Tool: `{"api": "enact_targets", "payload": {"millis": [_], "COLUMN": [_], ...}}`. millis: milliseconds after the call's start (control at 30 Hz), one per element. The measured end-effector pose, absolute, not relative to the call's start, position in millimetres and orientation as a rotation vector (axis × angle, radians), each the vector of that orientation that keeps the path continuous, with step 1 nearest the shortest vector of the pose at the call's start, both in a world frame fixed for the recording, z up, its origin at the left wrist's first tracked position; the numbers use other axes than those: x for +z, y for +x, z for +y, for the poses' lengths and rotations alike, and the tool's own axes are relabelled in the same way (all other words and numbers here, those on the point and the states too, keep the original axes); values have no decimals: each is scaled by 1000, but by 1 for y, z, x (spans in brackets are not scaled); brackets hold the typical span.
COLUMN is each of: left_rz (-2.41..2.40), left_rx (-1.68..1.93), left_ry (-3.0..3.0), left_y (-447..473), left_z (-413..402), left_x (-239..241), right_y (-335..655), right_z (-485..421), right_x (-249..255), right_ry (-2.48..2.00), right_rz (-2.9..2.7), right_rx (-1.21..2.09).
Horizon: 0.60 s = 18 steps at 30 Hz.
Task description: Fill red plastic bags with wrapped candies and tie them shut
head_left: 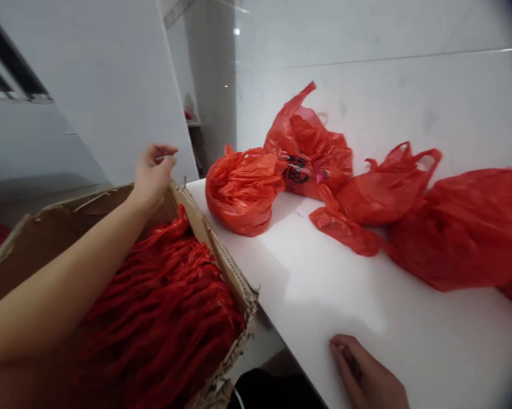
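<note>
My left hand (152,174) reaches over the far corner of a torn cardboard box (228,267), its fingers curled loosely and apart with nothing in them. The box is packed with bunched red plastic bags (166,307). My right hand (369,378) rests flat on the white counter (315,284) near its front edge, fingers stretched out, empty. A crumpled red bag bundle (242,190) lies on the counter beyond the box.
Several more red plastic bags lie along the white wall: one with black print (309,150), a smaller one (383,187) and a large one (469,227) at the right. A white panel (111,85) stands behind the box. A dark gap opens below the counter edge.
</note>
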<state>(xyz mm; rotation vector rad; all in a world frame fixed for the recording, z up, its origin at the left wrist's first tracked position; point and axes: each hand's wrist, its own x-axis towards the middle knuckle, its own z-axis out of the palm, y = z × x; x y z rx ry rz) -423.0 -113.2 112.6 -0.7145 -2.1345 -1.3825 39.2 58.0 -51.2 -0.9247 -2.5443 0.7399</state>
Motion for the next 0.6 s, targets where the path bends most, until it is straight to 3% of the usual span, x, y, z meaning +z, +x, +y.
{"api": "enact_targets", "payload": {"millis": [133,267,333,433,600], "left_rz": [-1764,-1672,-1858,-2001,-2192], "left_rx": [-1410,-783,-468,-333,-83], "left_ry": [-1446,-2153,-2194,-2146,-2074], "left_y": [-313,-228,-211,-206,-209], "left_z": [-21,75,121,173,189], "left_x": [148,129,107,75,44], "right_y": [38,38,39,41,43], "right_z": [54,54,53,53,57], "right_x": [-50,-44,-41,-40,-47], "right_ry": [-775,-668,-665,-689,-662], "right_rz": [-2473,-2486,-2509,-2507,-2509], "right_rx": [686,674,696,715,721]}}
